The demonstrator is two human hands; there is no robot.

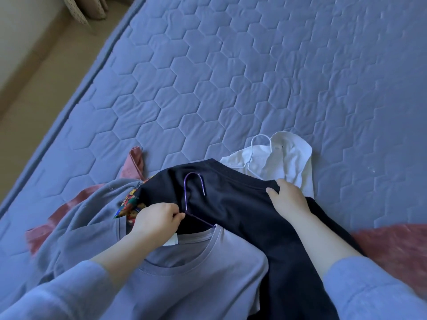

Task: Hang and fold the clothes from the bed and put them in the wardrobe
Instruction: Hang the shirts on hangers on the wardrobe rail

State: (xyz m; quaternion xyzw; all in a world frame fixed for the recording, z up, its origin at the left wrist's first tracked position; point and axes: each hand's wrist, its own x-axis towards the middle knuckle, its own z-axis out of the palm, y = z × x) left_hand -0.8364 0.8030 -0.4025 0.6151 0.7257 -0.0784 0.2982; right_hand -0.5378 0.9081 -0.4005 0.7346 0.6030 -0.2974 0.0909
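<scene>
- Pink garment (134, 162): lies on the bed (231, 77), left of the hanger (185, 195) and partly under other clothes.
- Printed cloth (129, 204): just left of the hanger, wedged between the tee and the navy garment. Risk: it may be dragged along when either neighbour is lifted.
- Left grip (159, 218): narrow, fingertips pinched on the wire at the base of the hanger's neck. Risk: a thin wire held in a pinch can twist, tipping one arm out of the collar.
- Hanger: purple wire. The hook lies flat on the navy garment and the lower part runs into the tee's collar.
- Tee (196, 273): lavender, below the hanger, nearest the person. How far the hanger arms are seated inside cannot be seen. Judged step: hanging this tee.
- Navy garment (231, 199): spread under the hook and to the right of the hanger. Risk: the hook's open end may snag this fabric when the hanger is raised.
- Right grip (286, 199): right of the hanger, fingers curled over the navy garment's edge, holding it. Risk: pulling here could shift the white top it overlaps.
- White top (288, 162): above and to the right of the hanger, already on its own white hanger (261, 135) and still on the bed.
</scene>
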